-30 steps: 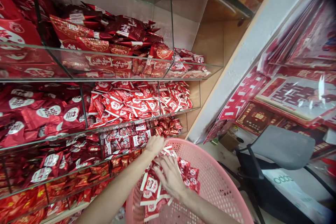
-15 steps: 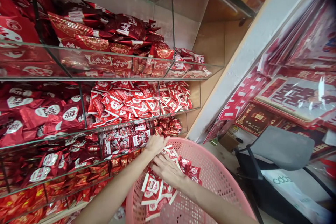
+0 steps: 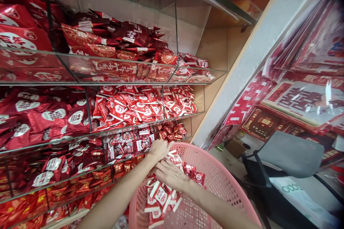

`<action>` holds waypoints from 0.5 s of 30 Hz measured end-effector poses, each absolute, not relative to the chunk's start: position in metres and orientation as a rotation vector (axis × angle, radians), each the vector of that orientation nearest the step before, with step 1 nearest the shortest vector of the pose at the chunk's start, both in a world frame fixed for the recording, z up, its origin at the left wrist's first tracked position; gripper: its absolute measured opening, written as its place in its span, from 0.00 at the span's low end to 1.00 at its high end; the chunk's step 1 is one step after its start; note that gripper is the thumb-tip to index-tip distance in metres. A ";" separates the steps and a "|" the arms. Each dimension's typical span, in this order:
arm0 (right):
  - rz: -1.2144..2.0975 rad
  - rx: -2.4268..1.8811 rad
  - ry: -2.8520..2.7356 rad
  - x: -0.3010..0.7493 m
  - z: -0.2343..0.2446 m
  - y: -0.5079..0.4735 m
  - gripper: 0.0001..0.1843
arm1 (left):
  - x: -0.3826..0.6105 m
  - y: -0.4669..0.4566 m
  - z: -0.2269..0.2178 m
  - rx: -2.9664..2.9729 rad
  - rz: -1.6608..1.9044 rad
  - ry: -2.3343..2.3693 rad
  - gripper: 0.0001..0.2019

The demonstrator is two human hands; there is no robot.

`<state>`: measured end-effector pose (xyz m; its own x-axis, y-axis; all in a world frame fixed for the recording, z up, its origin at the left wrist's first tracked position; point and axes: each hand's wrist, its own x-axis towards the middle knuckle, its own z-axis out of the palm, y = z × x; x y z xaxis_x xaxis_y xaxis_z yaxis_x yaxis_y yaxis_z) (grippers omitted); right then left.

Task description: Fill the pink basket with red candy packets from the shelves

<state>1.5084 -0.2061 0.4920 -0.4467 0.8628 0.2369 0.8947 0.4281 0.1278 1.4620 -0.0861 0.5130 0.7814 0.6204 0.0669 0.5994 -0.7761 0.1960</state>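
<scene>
My left hand (image 3: 159, 149) is closed at the far left rim of a pink perforated plastic basket (image 3: 231, 193), with most of its fingers out of sight. My right hand (image 3: 172, 174) reaches into the basket just below it, palm down. Its curled fingers press on small red-and-white packets; the fingertips are partly hidden. More packets (image 3: 161, 196) lie in a loose heap under and in front of that hand. Several darker red packets (image 3: 194, 172) rest to its right, against the basket wall.
Glass-fronted shelves (image 3: 113, 83) at left hold many red packets sorted by dividers. A pale pillar (image 3: 242, 75) stands at the right end. Beyond it are red printed packs (image 3: 298, 100) and a grey-backed chair (image 3: 295, 154) with a white bag on it.
Packets below my right hand have shifted, and one now lies at a different angle on the heap. Both hands stay nearly in place. The view has tilted slightly.
</scene>
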 end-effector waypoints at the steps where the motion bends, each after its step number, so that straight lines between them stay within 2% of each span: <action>1: -0.344 -1.572 -2.525 1.510 0.492 -0.208 0.10 | 1.462 -0.086 0.513 2.803 0.186 0.973 0.39; 6: -0.379 -1.523 -2.461 1.522 0.494 -0.219 0.12 | 1.462 -0.086 0.513 2.790 0.168 0.977 0.39; 15: -0.409 -1.587 -2.550 1.513 0.487 -0.217 0.08 | 1.460 -0.088 0.513 2.800 0.194 0.966 0.39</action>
